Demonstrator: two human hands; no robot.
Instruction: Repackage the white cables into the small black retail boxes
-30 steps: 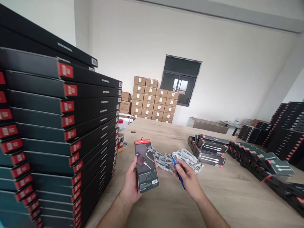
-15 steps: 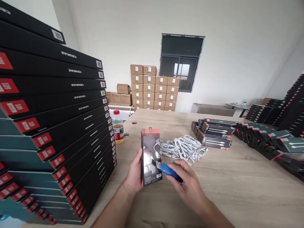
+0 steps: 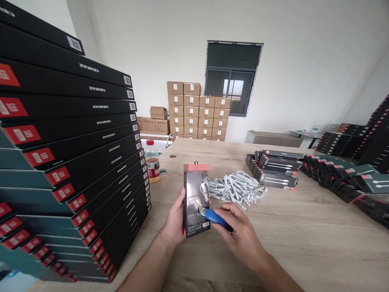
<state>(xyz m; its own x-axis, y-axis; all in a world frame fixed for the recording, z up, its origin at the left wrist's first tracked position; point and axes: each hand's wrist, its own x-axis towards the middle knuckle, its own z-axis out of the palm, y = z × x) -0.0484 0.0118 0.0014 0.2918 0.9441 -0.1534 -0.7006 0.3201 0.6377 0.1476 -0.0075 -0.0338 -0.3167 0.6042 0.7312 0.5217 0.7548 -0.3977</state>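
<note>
My left hand (image 3: pixel 174 221) grips a black box (image 3: pixel 196 202) with a red top by its left side, upright above the wooden table. My right hand (image 3: pixel 238 229) is closed around a blue-handled tool (image 3: pixel 218 219). The tool's metal tip lies over the lower right of the box face; whether it touches the surface I cannot tell. Behind the right hand lies a heap of white cables (image 3: pixel 237 188) on the table.
Tall stacks of black boxes (image 3: pixel 100 138) rise close on the left, beside a red-capped bottle (image 3: pixel 152 162). Small black packages (image 3: pixel 278 179) and a row of dark green packages (image 3: pixel 349 174) stand on the right. Cartons (image 3: pixel 191 109) are piled by the far wall.
The box in my left hand has shifted slightly right and its face has turned a little. The blue tool's tip now overlaps the box further.
</note>
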